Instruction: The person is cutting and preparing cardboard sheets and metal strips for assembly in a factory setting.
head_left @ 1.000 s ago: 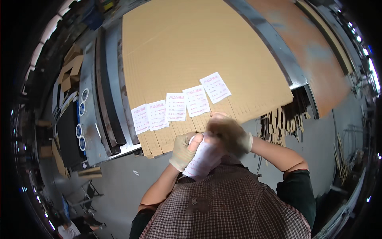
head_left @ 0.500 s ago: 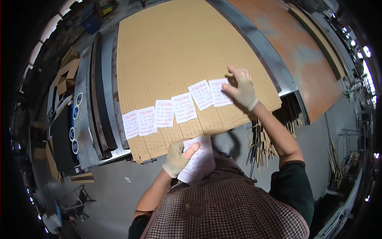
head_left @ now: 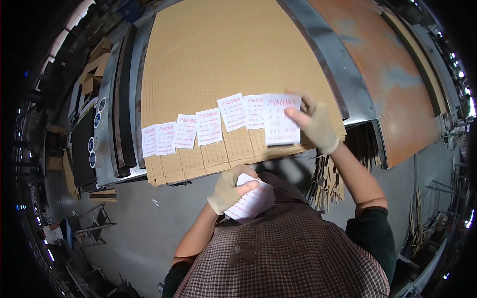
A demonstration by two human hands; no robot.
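Note:
My left hand (head_left: 233, 189), in a pale work glove with bare fingertips, grips a small stack of printed paper slips (head_left: 250, 207) in front of my apron. Between thumb and fingers of my gloved right hand (head_left: 316, 121) is a single white paper slip (head_left: 282, 126) with reddish print, held over the front right of a cardboard sheet (head_left: 223, 54). On that sheet several like slips (head_left: 208, 130) lie in a slanting row from the left edge toward my right hand. The held slip partly covers the rightmost one (head_left: 255, 118).
Metal rails (head_left: 325, 44) flank the cardboard. A rust-coloured plate (head_left: 367, 64) lies to the right. Thin strips (head_left: 328, 186) hang below the front right corner. Rolls of tape (head_left: 94, 145) and cardboard boxes (head_left: 94, 74) are at the left.
My right hand has come away from the rightmost slip on the sheet and now holds another one. My left hand still grips the stack. The whole view has shifted slightly.

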